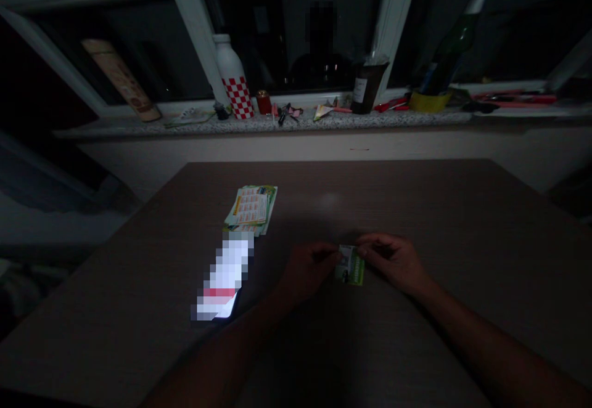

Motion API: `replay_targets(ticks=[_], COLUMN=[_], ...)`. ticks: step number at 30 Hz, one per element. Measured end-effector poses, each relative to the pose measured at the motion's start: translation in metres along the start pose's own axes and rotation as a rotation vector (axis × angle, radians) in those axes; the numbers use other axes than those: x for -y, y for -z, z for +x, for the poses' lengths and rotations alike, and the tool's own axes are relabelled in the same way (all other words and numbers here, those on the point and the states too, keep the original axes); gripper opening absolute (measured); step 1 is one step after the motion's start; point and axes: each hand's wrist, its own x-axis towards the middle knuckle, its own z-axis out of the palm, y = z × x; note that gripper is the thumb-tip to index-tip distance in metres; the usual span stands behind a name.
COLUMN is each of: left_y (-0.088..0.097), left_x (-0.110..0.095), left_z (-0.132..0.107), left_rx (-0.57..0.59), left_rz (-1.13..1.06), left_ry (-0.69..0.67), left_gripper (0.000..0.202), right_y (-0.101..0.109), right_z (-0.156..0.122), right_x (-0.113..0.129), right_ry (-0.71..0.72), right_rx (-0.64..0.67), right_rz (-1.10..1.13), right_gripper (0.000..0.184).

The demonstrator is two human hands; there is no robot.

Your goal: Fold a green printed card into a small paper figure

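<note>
Above the dark wooden table [416, 204], a small green-and-white printed card [351, 271] is held between both hands. My left hand [308, 269] pinches its left edge with thumb and forefinger. On the opposite side, my right hand [395, 260] grips the card's upper right corner. A lit phone [226, 275], its screen blurred out, lies left of my left forearm. Just beyond the phone is a loose stack of similar printed cards [252, 208] with orange and green markings. Fine print on the held card is too dim to read.
Along the granite windowsill [319, 123] stand a red-and-white checkered bottle [234, 78], a beige cylinder [123, 81], a small red jar [263, 102], a dark labelled bag [367, 87] and a green bottle [451, 47] in a yellow holder [430, 102]. Dark window panes rise behind.
</note>
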Motion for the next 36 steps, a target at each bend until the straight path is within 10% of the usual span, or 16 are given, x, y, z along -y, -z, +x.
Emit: replay_targets(ticks=[16, 25, 36], left_y=[-0.003, 0.01, 0.002], left_x=[-0.002, -0.001, -0.002], left_z=[-0.002, 0.003, -0.001], left_rx=[-0.073, -0.108, -0.033], left_rz=[0.367, 0.428, 0.264], left_ry=[-0.085, -0.038, -0.138], left_gripper=[0.017, 0.017, 0.021], right_y=[-0.005, 0.008, 0.001], right_z=[-0.004, -0.006, -0.006], right_x=[0.021, 0.023, 0.011], right_ry=[0.646, 0.501, 0.367], right_rx=[0.006, -0.199, -0.106], right_rz=[-0.367, -0.387, -0.335], right_gripper=[0.017, 0.014, 0.01])
